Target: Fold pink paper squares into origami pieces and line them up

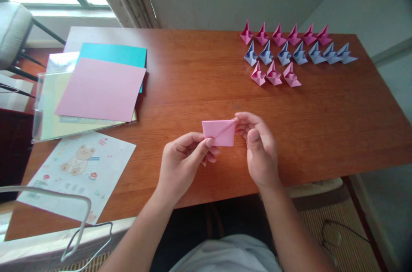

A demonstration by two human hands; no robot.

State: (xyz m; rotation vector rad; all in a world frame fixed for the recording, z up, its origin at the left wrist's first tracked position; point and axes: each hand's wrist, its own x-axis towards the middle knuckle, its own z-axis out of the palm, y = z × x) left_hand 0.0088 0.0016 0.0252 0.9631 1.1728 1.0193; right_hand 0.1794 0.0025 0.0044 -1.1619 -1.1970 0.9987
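A small folded pink paper (222, 131) is held above the near part of the wooden table. My left hand (185, 156) pinches its lower left corner, thumb on top and fingers beneath. A diagonal fold line runs across the paper's face. At its upper right corner my right hand (259, 145) touches the edge with the fingertips, the fingers curled and the thumb raised apart from the paper. Whether those fingertips grip the corner or only rest against it, I cannot tell.
On the table (180, 74), folded dark pink (278, 36), blue (284, 54) and light pink (274, 74) paper figures stand in rows at the back right. Pink (103, 89) and teal (112, 54) sheets lie at left, above a bear-printed sheet (106, 152). A white cable (84, 220) hangs at front left.
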